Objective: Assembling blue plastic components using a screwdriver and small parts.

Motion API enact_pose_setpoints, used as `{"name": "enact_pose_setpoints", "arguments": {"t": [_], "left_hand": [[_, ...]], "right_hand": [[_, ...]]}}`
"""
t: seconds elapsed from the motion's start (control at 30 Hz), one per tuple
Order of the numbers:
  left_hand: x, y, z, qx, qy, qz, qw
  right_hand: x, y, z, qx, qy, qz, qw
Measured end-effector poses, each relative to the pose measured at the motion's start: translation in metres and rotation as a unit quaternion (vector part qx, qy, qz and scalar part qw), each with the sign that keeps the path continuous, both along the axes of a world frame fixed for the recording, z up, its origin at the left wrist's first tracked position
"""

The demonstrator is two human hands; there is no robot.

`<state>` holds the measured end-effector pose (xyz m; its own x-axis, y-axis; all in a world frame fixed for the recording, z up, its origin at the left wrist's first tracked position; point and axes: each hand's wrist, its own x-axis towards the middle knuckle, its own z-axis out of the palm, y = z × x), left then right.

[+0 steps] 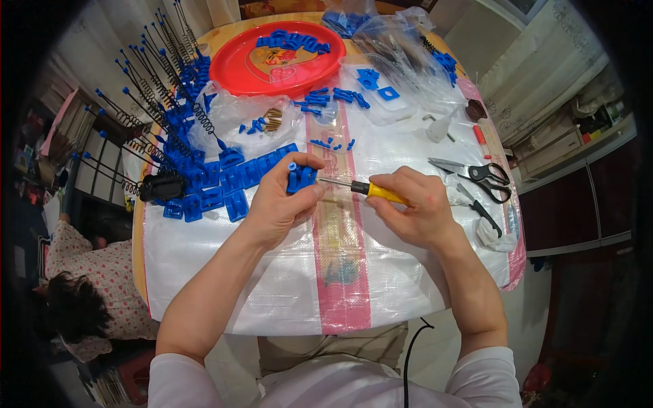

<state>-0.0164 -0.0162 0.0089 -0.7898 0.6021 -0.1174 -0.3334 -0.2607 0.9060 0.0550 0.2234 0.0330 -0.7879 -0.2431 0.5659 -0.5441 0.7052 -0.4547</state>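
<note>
My left hand (277, 207) pinches a small blue plastic part (300, 179) between thumb and fingers above the middle of the table. In my right hand (416, 204) is a screwdriver with a yellow and black handle (381, 193). Its metal shaft (335, 181) points left, and the tip meets the right side of the blue part; the exact contact is hidden by my left fingers. Just left of my left hand lie rows of blue plastic blocks (236, 204). Beyond my hands are several tiny blue pieces (330, 143) and a small heap of brass-coloured pins (273, 120).
Blue assemblies with black springs (163, 88) stand upright at the left edge. A red round tray (224, 71) with blue parts sits at the back. Scissors (486, 178), a black-handled knife (481, 209) and a red marker (481, 139) lie at right. A person (102, 285) is beside the table, left.
</note>
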Motion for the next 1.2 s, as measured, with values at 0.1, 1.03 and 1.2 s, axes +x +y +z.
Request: {"name": "enact_pose_setpoints", "arguments": {"t": [0.1,1.03,1.2], "left_hand": [[0.0,0.0,-0.001,-0.002,0.001,-0.003,1.0],[0.006,0.004,-0.013,-0.068,0.133,0.015,0.989],[0.006,0.002,-0.006,-0.093,0.106,-0.008,0.99]], "right_hand": [[0.0,-0.001,0.001,0.0,0.006,0.001,1.0],[0.003,-0.004,0.001,0.055,-0.028,0.024,0.998],[0.003,-0.004,-0.003,0.086,0.009,0.018,0.996]]}}
